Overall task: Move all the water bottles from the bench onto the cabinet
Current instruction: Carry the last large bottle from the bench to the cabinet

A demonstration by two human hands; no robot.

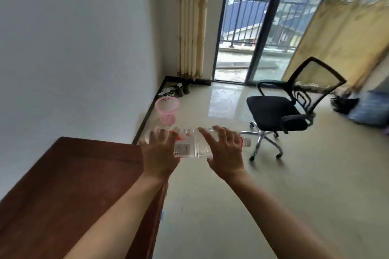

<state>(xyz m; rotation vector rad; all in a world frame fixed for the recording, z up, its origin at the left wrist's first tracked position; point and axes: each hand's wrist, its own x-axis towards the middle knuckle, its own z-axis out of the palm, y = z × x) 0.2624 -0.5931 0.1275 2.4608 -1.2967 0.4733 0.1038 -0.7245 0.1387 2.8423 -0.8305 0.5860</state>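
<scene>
A clear bottle point(195, 145) is held lying sideways in the air between both hands, just past the cabinet point(69, 185) corner. The left hand point(159, 153) is wrapped round the base end, and the right hand point(226, 151) is curled over the neck end, probably to steady the load. Beyond, a pink basket point(167, 109) and a chair point(282, 111) are seen. No bench is in view.

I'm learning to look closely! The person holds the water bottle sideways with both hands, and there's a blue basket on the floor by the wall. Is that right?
Almost. The basket is pink, not blue, as the head view shows. The rest holds: the left hand and right hand hold the water bottle sideways, and the basket stands on the floor by the wall.
</scene>
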